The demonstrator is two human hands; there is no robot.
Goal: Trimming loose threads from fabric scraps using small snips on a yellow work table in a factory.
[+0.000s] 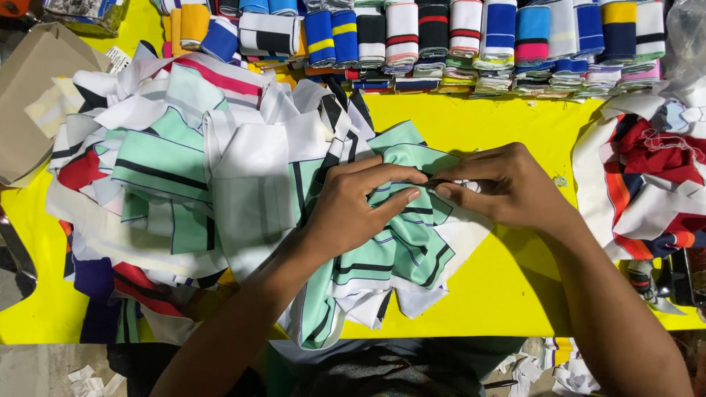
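Note:
Both my hands meet over a mint-green fabric piece (pixel 401 242) with dark stripes, lying on a yellow table (pixel 500 287). My left hand (pixel 357 206) pinches the fabric's upper edge between thumb and fingers. My right hand (pixel 504 184) pinches the same edge from the right, fingertips nearly touching the left ones. The piece tops a big loose heap of white, mint and striped fabric cuttings (pixel 184 176) spreading to the left.
Folded striped fabric rolls (pixel 456 37) line the table's far edge. A second heap of red, white and navy scraps (pixel 647 184) lies at the right. A cardboard box (pixel 26 95) sits at the far left. Scraps litter the floor (pixel 566 367) below.

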